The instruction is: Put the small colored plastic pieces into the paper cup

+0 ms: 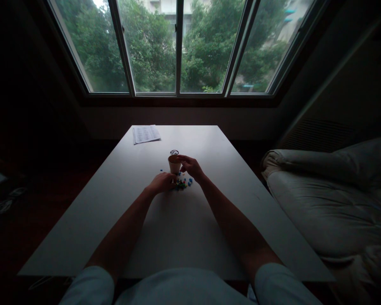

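Observation:
A small brown paper cup [174, 163] stands upright on the white table [165, 224], past the middle. In front of it lies a little heap of small coloured pieces [183, 183], blue, green and yellow. My right hand [191, 166] is beside the cup with its fingers curled over the rim. My left hand [161, 183] rests on the table at the left edge of the heap, fingers closed together over the pieces; what they pinch is too small to see.
A printed sheet of paper [145, 134] lies at the table's far left corner. A small dark ring-shaped item [174, 152] sits just behind the cup. A white padded sofa [336, 199] stands to the right. Large windows [178, 46] fill the far wall.

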`<state>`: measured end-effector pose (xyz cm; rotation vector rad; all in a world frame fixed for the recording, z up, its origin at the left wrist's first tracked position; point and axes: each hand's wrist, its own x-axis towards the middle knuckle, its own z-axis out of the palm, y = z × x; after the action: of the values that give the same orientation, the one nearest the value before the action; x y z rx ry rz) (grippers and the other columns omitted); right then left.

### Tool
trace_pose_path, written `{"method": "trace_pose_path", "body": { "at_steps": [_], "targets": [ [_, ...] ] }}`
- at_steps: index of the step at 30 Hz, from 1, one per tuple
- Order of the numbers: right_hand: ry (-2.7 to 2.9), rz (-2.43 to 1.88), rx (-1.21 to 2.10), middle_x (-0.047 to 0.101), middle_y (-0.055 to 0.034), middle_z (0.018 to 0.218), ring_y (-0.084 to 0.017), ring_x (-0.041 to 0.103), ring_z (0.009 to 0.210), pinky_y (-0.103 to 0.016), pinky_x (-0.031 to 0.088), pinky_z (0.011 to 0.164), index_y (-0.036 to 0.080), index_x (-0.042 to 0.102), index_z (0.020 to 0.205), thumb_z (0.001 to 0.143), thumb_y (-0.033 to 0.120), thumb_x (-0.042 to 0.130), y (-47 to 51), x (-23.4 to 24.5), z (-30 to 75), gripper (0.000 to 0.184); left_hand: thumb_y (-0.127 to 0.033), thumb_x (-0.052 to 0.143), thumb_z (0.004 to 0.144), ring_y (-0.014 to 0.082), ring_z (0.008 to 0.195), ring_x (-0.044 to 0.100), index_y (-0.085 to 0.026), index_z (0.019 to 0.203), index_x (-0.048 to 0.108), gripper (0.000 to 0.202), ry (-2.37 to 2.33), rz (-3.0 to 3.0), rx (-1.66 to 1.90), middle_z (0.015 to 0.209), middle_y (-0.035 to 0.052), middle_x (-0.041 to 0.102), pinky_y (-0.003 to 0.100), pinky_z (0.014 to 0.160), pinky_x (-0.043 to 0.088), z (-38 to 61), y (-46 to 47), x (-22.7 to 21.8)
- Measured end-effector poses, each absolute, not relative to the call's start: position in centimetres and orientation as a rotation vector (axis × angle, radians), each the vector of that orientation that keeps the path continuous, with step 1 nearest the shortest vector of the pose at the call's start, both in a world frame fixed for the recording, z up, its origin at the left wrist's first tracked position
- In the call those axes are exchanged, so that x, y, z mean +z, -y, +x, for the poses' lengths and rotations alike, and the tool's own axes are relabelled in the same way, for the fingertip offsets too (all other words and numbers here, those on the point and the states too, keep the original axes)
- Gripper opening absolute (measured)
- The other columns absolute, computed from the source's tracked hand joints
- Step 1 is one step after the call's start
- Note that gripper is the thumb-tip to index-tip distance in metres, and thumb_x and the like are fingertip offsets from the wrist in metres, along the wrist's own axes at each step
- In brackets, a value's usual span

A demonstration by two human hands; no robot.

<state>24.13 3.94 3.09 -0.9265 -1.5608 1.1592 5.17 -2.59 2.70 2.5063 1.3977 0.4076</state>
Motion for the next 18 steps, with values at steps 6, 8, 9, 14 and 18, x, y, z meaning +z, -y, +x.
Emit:
{"method": "trace_pose_path", "body": {
  "at_steps": [6,8,9,14,18],
  "targets": [
    [1.546,-0.893,1.147,0.073,-0.0064,0.105,-0.008,0.059,0.052,-0.023,0.052,0.051,0.018,0.069,0.117,0.082,0.028,0.059,-3.87,3.25,24.42,0.037,-0.026,0.062,0.077,0.0144,0.063,0.057,-0.022,0.083,0.073,0.012,-1.283,2.457,0.425,0.076,0.0027,0.069,0.025,0.064,0.038,4.93,2.39,2.47],
    [1.549,-0.886,1.13,0.073,-0.0066,0.106,-0.008,0.06,0.053,-0.023,0.052,0.052,0.018,0.069,0.115,0.082,0.03,0.06,-3.85,3.34,24.61,0.036,-0.027,0.062,0.079,0.0147,0.065,0.059,-0.022,0.086,0.073,0.014,-1.211,2.437,0.426,0.081,0.0029,0.071,0.025,0.065,0.039,4.78,2.35,2.49],
    [1.55,-0.881,1.125,0.073,-0.0068,0.106,-0.008,0.06,0.054,-0.023,0.053,0.053,0.018,0.07,0.113,0.082,0.032,0.061,-3.86,3.37,24.7,0.035,-0.027,0.061,0.079,0.0148,0.066,0.059,-0.022,0.088,0.073,0.015,-1.19,2.433,0.424,0.082,0.003,0.071,0.025,0.065,0.039,4.7,2.34,2.5],
    [1.548,-0.859,1.131,0.073,-0.0065,0.094,-0.01,0.06,0.057,-0.024,0.053,0.054,0.017,0.071,0.105,0.08,0.037,0.065,-4.12,3.17,25.03,0.033,-0.025,0.061,0.079,0.0143,0.064,0.058,-0.021,0.085,0.072,0.014,-1.207,2.479,0.396,0.076,0.003,0.068,0.025,0.063,0.037,4.44,2.4,2.41],
    [1.573,-0.848,1.127,0.073,-0.006,0.095,-0.01,0.061,0.056,-0.025,0.053,0.054,0.017,0.071,0.102,0.079,0.038,0.064,-4.19,3.0,25.04,0.032,-0.026,0.06,0.08,0.0144,0.064,0.058,-0.021,0.084,0.071,0.013,-1.236,2.486,0.387,0.077,0.0037,0.068,0.025,0.063,0.037,4.64,2.5,2.36]
  ]
}}
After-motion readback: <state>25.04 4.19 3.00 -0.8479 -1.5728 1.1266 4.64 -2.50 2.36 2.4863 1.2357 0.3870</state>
